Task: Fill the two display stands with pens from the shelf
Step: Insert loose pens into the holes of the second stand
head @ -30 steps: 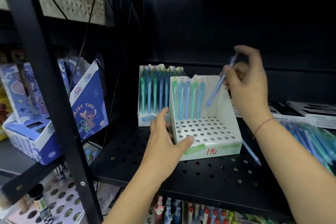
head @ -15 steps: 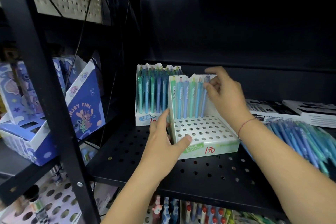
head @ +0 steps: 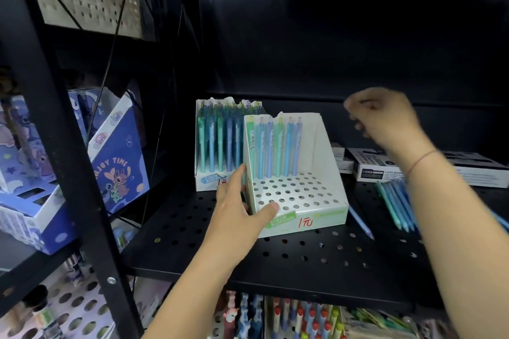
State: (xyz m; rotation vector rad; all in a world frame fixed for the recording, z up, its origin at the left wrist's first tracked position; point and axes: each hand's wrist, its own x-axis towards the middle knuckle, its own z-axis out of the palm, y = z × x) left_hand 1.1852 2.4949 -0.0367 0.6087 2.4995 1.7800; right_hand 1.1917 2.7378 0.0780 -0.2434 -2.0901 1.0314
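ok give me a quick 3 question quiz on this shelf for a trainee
1. True or false: the rear stand holds fewer pens than the front stand.
2. The left hand grips the front stand at: A its left front corner, B its back wall, C its right side.
3. How many pens stand in the front stand?

Key: 1 false; 2 A; 3 six.
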